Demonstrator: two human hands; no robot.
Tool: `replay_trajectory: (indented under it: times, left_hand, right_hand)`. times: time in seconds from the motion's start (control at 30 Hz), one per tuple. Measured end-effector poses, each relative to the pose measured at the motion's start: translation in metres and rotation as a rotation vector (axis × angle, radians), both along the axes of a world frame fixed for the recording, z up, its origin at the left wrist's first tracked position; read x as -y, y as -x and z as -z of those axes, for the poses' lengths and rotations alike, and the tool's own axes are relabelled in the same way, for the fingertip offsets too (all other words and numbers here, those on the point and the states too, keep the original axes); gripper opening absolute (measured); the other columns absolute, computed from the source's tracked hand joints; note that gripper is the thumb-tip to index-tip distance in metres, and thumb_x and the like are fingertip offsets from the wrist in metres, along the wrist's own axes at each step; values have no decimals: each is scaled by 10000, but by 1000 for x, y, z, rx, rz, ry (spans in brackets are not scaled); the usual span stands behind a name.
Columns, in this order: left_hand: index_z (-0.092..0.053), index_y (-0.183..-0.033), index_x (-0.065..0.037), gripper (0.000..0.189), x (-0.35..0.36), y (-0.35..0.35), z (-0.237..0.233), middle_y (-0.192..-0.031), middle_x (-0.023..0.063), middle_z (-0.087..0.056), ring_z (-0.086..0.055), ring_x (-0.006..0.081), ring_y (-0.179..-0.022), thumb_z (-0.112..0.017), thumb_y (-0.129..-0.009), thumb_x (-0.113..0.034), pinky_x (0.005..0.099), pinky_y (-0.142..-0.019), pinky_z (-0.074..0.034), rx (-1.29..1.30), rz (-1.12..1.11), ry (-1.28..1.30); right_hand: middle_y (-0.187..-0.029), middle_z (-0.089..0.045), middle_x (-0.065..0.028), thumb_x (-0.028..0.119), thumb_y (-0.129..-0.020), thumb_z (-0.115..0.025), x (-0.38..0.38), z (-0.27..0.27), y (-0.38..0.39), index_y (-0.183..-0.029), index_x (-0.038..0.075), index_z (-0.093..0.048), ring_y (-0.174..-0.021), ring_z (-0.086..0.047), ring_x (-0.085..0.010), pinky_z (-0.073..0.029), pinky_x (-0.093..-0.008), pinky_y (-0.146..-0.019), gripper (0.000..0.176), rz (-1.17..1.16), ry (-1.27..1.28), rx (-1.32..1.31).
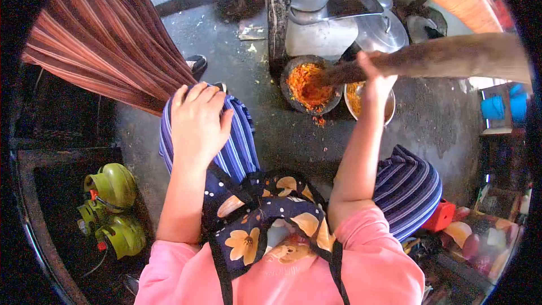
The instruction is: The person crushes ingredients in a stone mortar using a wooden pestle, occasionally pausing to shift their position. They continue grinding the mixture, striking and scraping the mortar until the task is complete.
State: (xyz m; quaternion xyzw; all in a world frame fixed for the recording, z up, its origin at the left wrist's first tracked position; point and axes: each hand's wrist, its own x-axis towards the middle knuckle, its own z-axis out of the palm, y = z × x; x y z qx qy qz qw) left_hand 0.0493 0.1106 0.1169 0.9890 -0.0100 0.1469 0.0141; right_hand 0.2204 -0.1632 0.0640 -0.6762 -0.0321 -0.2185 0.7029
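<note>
My right hand is wrapped around a long, thick wooden pestle, which slants in from the right. The pestle's dark end rests in a stone mortar on the floor, in a coarse orange-red mash that looks like crushed chili. Some bits have spilled on the floor at the mortar's near side. Partly hidden behind my right forearm is a metal bowl with yellow-orange shreds or paste. My left hand lies flat, palm down, on my left knee over blue striped cloth, holding nothing.
A wooden post stands just behind the mortar. Beyond are a pot with dark contents and a metal lid. Another person's striped garment is at upper left. Green gas cylinders stand lower left; blue containers are at right.
</note>
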Motion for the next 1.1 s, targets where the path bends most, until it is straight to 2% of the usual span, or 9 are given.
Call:
replay_trajectory:
  times: [0.1, 0.17, 0.2, 0.23, 0.57, 0.73, 0.83, 0.97, 1.1]
  left_hand:
    - [-640, -941, -68, 277, 0, 0, -1, -1036, 63, -623, -528, 228, -1071, -652, -715, -227, 420, -969, -329, 5, -13, 8]
    - [-641, -945, -69, 280, 2, -1, -3, -1033, 58, -625, -529, 227, -1068, -651, -715, -228, 419, -968, -331, -15, -16, -2]
    - [-643, -943, -73, 273, 2, 0, -2, -1031, 53, -626, -528, 227, -1070, -647, -720, -229, 421, -970, -330, -9, -20, -11]
    - [-645, -942, -77, 264, 4, 0, -3, -1030, 51, -626, -526, 227, -1075, -641, -726, -229, 426, -973, -329, -18, -7, -22]
    - [-634, -893, -54, 243, 1, -4, 0, -971, 69, -629, -546, 237, -1028, -652, -701, -202, 441, -951, -343, 43, 6, 19]
    - [-643, -937, -72, 267, 6, -1, -5, -1032, 60, -623, -517, 223, -1090, -649, -711, -213, 434, -977, -327, -46, -5, 2]
    - [-643, -934, -70, 269, 7, -2, -4, -1031, 59, -622, -517, 225, -1090, -650, -708, -216, 432, -982, -325, -45, 9, 15]
    - [-634, -949, -62, 290, 5, -4, -4, -1035, 70, -618, -516, 233, -1092, -652, -713, -228, 438, -976, -327, -45, -3, 0]
    - [-634, -914, -56, 259, 6, -5, -3, -1001, 71, -620, -525, 236, -1064, -651, -707, -211, 445, -965, -333, -15, -4, -11]
  right_hand:
    - [-710, -580, -39, 18, -626, -755, 7, 2, -9, -725, 17, -579, -654, -525, -156, -429, -287, -668, 202, -35, -3, 21]
    - [-752, -589, -51, 74, -623, -720, 3, 79, -23, -692, 41, -595, -711, -537, -175, -435, -299, -714, 147, -74, 140, -158]
    - [-785, -574, -38, 28, -609, -723, -3, 125, -19, -747, 55, -580, -779, -530, -164, -436, -304, -737, 201, -46, 473, -115]
    - [-810, -556, -30, -6, -603, -745, -9, 156, -18, -803, 60, -550, -817, -519, -159, -427, -305, -770, 287, -147, 23, -177]
    - [-690, -564, -17, 38, -624, -767, -11, -28, 9, -676, 46, -560, -649, -514, -161, -433, -311, -662, 213, -28, 38, 12]
    - [-809, -574, -30, 65, -606, -795, -21, 149, -13, -789, 37, -548, -781, -520, -176, -417, -341, -807, 308, -25, 8, -117]
    - [-856, -573, -27, 72, -633, -795, -27, 114, 0, -934, 45, -528, -789, -527, -172, -440, -335, -815, 403, 16, 53, -210]
    - [-690, -590, -34, 86, -672, -760, -24, -6, 9, -668, 44, -575, -660, -530, -169, -434, -312, -684, 189, -18, 80, 27]
    - [-766, -583, -47, 73, -632, -755, -19, 54, -8, -756, 46, -602, -734, -520, -176, -414, -310, -737, 199, 2, 185, -2]
